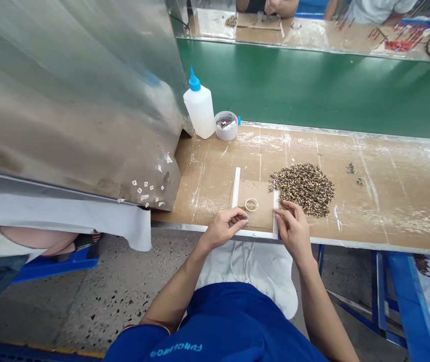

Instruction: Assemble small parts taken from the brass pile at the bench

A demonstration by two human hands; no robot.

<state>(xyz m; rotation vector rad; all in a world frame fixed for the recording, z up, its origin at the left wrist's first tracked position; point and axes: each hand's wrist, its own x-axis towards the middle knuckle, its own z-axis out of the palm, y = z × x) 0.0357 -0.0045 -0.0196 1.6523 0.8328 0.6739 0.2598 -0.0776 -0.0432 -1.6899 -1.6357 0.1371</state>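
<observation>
A person's left hand [224, 229], fingers curled narrow, sits just beside a small clear ring [251, 204] on a cardboard square [260, 218] at the worktop's [396, 211] front edge. The right hand [293, 229] pinches narrowly at a white strip [275, 213], its grip unclear. A heap of mottled brown pieces [302, 190] lies just behind.

I wear a blue shirt [215, 327] with short sleeves [137, 344]. It has small light blue letters [176, 349] on the front. My arms [173, 296] are bare. A white cloth [248, 271] lies over my lap.
</observation>
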